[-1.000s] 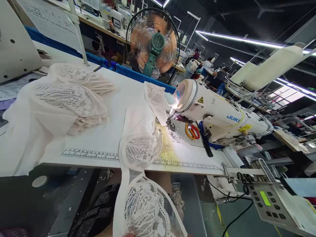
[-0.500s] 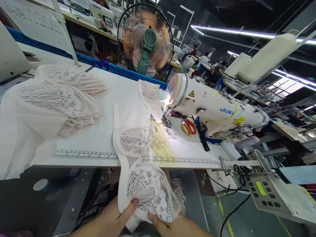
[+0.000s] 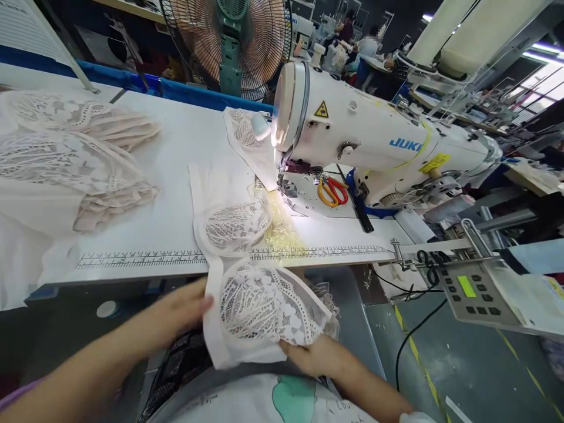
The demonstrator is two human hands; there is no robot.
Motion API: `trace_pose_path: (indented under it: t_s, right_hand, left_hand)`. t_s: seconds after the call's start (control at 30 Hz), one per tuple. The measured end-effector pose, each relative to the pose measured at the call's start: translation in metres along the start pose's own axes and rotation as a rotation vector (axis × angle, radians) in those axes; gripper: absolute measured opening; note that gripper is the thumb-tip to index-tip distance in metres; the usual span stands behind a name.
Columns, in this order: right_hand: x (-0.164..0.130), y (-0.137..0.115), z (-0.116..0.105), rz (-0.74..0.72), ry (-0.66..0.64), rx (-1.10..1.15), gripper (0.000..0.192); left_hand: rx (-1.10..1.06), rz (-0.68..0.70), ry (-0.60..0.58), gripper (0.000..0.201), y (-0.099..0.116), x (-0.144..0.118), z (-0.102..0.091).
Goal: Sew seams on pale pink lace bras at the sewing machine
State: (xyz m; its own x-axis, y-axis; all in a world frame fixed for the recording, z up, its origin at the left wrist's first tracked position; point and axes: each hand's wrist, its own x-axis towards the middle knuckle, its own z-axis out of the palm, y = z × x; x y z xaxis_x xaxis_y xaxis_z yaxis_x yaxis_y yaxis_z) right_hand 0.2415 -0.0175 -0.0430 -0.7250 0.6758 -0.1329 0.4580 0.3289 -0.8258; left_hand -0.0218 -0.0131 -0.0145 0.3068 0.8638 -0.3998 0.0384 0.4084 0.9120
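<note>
Head view: both hands, left hand point(image 3: 185, 308) and right hand point(image 3: 315, 357), grip the white lace piece point(image 3: 259, 305) (openwork, sheer-edged).

fan point(image 3: 229, 41) | scissors point(image 3: 331, 191) | control panel point(image 3: 473, 292) | lace stack point(image 3: 66, 158)

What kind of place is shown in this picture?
Probably a garment sewing factory: a white JUKI industrial sewing machine, stacked pale lace fabric pieces on the white worktable, and more workstations behind.
</note>
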Motion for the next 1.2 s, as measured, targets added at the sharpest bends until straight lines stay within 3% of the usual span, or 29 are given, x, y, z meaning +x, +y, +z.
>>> trace_pose_path:
  t_s: [0.1, 0.17, 0.27, 0.33, 0.37, 0.47, 0.5, 0.53, 0.6, 0.67, 0.73, 0.97, 1.2]
  right_hand:
    - [0.000, -0.001, 0.011, -0.048, -0.075, -0.054, 0.037]
    - [0.005, -0.001, 0.016, -0.123, -0.136, -0.151, 0.035]
    - [0.016, 0.001, 0.000, -0.136, -0.254, -0.293, 0.019]
    - [0.023, 0.002, -0.030, -0.038, -0.300, -0.369, 0.019]
    - [0.027, 0.002, -0.048, 0.035, -0.203, -0.383, 0.016]
    - [0.047, -0.002, -0.095, 0.119, 0.402, -0.204, 0.028]
    - [0.058, -0.004, -0.105, 0.092, 0.500, -0.138, 0.024]
    - [0.069, -0.006, -0.112, 0.072, 0.495, -0.061, 0.020]
    - [0.094, -0.008, -0.117, 0.088, 0.315, 0.106, 0.016]
    - [0.114, -0.008, -0.116, 0.109, 0.167, 0.234, 0.023]
    - [0.126, -0.004, -0.113, 0.123, 0.103, 0.334, 0.029]
    - [0.131, 0.011, -0.114, 0.106, 0.061, 0.358, 0.035]
    - [0.136, 0.006, -0.115, 0.092, 0.061, 0.257, 0.036]
  left_hand:
    - [-0.395, -0.040, 0.302, 0.048, 0.032, 0.020, -0.012]
    - [-0.492, -0.028, 0.468, 0.033, 0.051, 0.035, -0.017]
    - [-0.472, 0.014, 0.544, 0.014, 0.067, 0.050, -0.019]
    - [-0.428, 0.014, 0.500, 0.010, 0.068, 0.054, -0.018]
    - [-0.408, 0.001, 0.455, 0.012, 0.066, 0.056, -0.018]
    - [-0.359, -0.025, 0.336, 0.028, 0.062, 0.059, -0.014]
    - [-0.344, -0.027, 0.318, 0.033, 0.061, 0.060, -0.012]
    - [-0.325, -0.028, 0.311, 0.036, 0.061, 0.061, -0.010]
    - [-0.283, -0.041, 0.306, 0.042, 0.062, 0.065, -0.006]
    - [-0.235, -0.058, 0.307, 0.049, 0.064, 0.069, -0.003]
    - [-0.166, -0.068, 0.312, 0.054, 0.065, 0.073, -0.003]
    - [0.349, -0.094, 0.224, 0.051, 0.071, 0.093, -0.010]
    - [0.521, 0.008, 0.122, 0.042, 0.078, 0.117, 0.002]
